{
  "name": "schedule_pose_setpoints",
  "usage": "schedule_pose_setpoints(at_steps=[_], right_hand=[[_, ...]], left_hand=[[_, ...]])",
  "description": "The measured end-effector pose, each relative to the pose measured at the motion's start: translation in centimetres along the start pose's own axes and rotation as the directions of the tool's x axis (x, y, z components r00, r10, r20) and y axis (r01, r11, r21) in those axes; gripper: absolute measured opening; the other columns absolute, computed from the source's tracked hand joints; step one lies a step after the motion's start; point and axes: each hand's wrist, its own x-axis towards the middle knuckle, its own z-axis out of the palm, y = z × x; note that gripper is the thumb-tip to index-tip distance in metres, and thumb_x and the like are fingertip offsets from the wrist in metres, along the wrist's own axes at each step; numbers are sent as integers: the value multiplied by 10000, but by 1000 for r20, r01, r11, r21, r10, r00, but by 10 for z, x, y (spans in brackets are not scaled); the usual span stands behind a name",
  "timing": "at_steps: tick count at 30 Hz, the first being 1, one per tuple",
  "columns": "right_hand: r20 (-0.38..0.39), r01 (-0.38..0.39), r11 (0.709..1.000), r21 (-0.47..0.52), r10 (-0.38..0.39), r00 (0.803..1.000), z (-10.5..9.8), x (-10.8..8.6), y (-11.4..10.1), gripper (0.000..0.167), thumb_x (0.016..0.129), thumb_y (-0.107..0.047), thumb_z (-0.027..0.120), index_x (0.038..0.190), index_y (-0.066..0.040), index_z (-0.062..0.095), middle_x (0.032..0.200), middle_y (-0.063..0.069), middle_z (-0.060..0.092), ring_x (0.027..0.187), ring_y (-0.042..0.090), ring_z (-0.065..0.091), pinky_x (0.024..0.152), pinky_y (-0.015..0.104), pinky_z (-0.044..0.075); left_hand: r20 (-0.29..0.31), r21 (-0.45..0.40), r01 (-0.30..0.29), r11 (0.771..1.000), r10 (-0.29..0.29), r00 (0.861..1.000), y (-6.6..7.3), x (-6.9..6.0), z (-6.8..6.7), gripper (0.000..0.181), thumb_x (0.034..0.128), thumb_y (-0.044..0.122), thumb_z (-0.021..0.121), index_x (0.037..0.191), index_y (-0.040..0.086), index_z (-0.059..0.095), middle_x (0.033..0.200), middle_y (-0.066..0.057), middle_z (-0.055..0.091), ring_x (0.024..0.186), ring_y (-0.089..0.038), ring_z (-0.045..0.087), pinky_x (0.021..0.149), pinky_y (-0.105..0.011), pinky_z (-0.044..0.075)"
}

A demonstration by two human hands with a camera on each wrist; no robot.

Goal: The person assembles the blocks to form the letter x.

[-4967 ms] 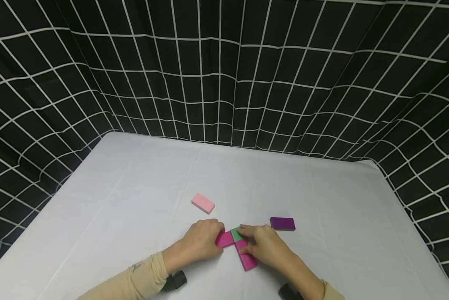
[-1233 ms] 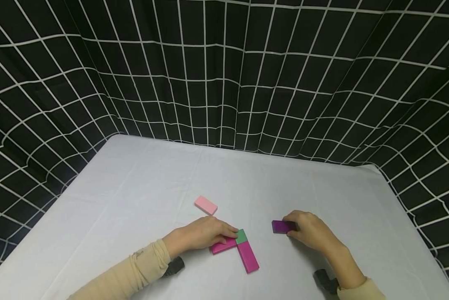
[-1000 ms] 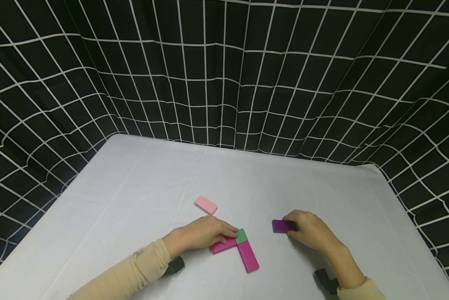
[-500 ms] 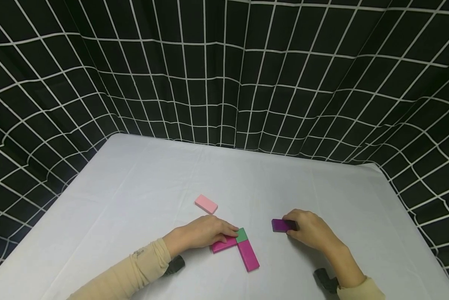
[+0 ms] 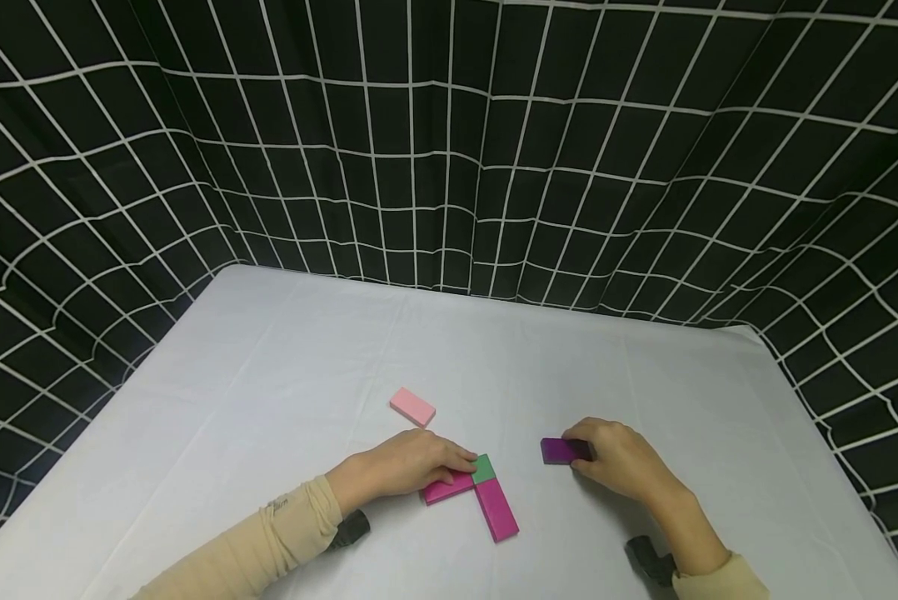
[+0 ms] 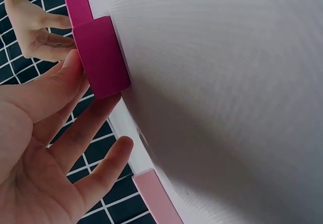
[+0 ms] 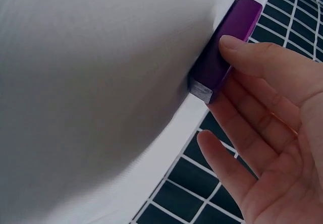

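Note:
My left hand [image 5: 411, 465] lies over a magenta block [image 5: 449, 490], its thumb and fingers at the block's sides. In the left wrist view the thumb and fingertips pinch this magenta block [image 6: 102, 57]. A green block [image 5: 482, 469] touches its right end, under my left fingertips' edge. From the green block a second magenta block [image 5: 497, 510] runs toward me, touching it. Off to the right, my right hand [image 5: 620, 457] pinches the right end of a purple block [image 5: 560, 451] on the table. The right wrist view shows the thumb on one side of the purple block [image 7: 227, 47].
A pale pink block [image 5: 412, 407] lies just beyond my left hand. All blocks are on a white-covered table [image 5: 306, 350]. A black curtain [image 5: 449, 150] with white grid lines surrounds its far side and both ends.
Over five seconds my right hand leaves the green and magenta blocks and takes hold of the purple one. My left hand shifts along its magenta block. Just now the purple block slides slightly left.

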Motion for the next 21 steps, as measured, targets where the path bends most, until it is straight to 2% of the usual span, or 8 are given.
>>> schedule_pose_setpoints(at_steps=[21], right_hand=[[-10, 53, 999, -6, -53, 999, 2, 4, -10, 299, 695, -15, 816, 981, -25, 731, 981, 70, 710, 953, 289, 667, 846, 469, 526]], left_hand=[[-8, 26, 2, 1000, -2, 1000, 1, 0, 1, 267, 920, 105, 661, 1182, 89, 712, 1249, 6, 653, 1138, -103, 606, 896, -213, 490]])
